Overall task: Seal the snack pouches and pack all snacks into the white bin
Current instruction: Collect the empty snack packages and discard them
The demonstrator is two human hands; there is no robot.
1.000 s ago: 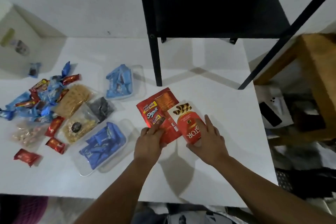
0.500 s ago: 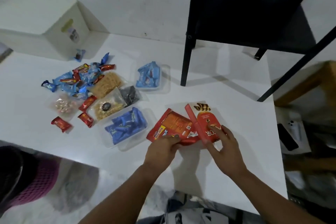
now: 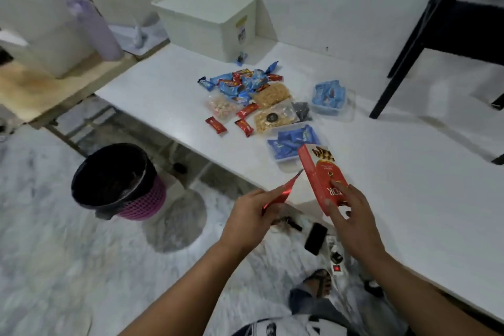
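- The red snack box, held in the right hand, bears white upside-down letters "OR" near its lower end; the fingers cover the rest of the word.
- Small white print sits above those letters on the same box, too fine to read.
- The white bin on the bench carries a small label on its side; it is blurred, perhaps with a yellow strip on top, and no words can be made out.
- The blue wrappers show white marks, unreadable.

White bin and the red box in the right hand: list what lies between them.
Head view: loose candy pile, snack bags, and a tub of blue packets.
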